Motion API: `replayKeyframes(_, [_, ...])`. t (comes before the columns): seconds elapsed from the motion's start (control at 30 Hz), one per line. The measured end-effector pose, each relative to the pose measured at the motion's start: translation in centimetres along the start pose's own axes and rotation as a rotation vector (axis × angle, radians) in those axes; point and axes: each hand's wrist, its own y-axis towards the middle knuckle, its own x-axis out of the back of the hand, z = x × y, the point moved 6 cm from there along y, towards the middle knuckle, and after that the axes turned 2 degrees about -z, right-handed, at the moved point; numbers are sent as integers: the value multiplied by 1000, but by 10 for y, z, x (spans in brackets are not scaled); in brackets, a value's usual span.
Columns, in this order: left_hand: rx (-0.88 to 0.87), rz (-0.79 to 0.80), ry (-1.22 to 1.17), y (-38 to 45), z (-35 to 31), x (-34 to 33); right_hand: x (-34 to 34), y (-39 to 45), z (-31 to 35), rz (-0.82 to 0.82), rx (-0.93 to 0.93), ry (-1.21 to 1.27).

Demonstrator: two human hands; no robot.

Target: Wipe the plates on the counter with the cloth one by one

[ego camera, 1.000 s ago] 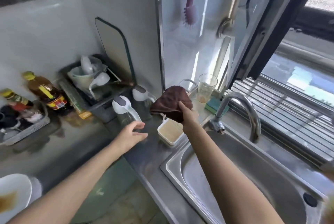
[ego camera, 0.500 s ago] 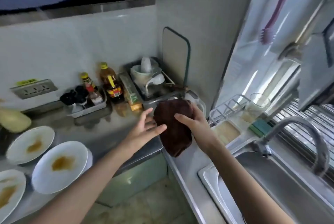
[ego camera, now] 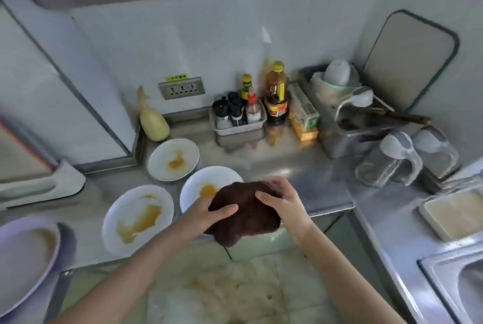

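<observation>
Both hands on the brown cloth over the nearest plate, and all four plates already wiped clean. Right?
Not clean. In the head view all four plates carry yellow-brown smears. The rest holds: left hand and right hand both grip the brown cloth.

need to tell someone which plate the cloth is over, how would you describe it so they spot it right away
Start at the grey wall socket and come down the steel counter to its front edge. Of the four stained white plates, it is the rightmost plate, partly hidden under the brown cloth both hands hold.
</observation>
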Motion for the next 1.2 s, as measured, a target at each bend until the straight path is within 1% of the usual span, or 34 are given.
replayKeyframes(0.07, [46,-28,-77,-3,16,24,-14,5,-3,-104,91,-248])
replayKeyframes(0.1, [66,-40,-106,-4,24,34,-21,5,-3,-125,148,-342])
replayKeyframes(0.13, [86,-40,-129,-3,31,40,-30,2,-2,-95,186,-375])
replayKeyframes(0.17, [101,-37,-159,-2,37,46,-42,0,-5,-20,190,-376])
replayKeyframes(0.23, [136,-36,-245,0,46,52,-70,-7,-11,200,177,-399])
replayKeyframes(0.27, [162,-33,-287,2,50,54,-85,-11,-15,293,185,-467])
replayKeyframes(0.3, [187,-32,-317,4,54,54,-98,-14,-19,348,209,-550])
replayKeyframes(0.33, [209,-34,-332,7,57,54,-108,-15,-23,357,226,-618])
replayKeyframes(0.37, [223,-41,-341,11,60,54,-114,-14,-28,326,223,-645])
replayKeyframes(0.43, [227,-61,-332,21,66,58,-116,-3,-36,237,157,-591])
replayKeyframes(0.5, [212,-91,-249,31,71,66,-112,15,-46,218,55,-570])
replayKeyframes(0.6, [231,-171,-167,50,83,78,-100,45,-54,222,-65,-675])
replayKeyframes(0.7, [287,-363,-15,74,101,103,-75,78,-51,71,-102,-698])
replayKeyframes(0.77, [334,-506,42,90,111,125,-60,102,-45,-59,-74,-710])
replayKeyframes(0.8, [342,-540,102,99,115,134,-56,113,-42,-119,-50,-756])
replayKeyframes(0.9, [367,-522,354,125,127,147,-57,136,-35,-269,91,-989])
replayKeyframes(0.97, [410,-475,443,137,135,145,-66,145,-37,-304,196,-1087])
replayKeyframes(1.0, [432,-446,536,142,138,142,-70,148,-42,-301,205,-1105])
replayKeyframes(1.1, [485,-339,994,153,136,136,-78,158,-61,-293,153,-1110])
replayKeyframes(1.13, [474,-328,1084,155,133,136,-80,160,-65,-294,151,-1110])
replayKeyframes(1.2, [427,-327,1124,157,133,138,-79,164,-66,-324,134,-1108])
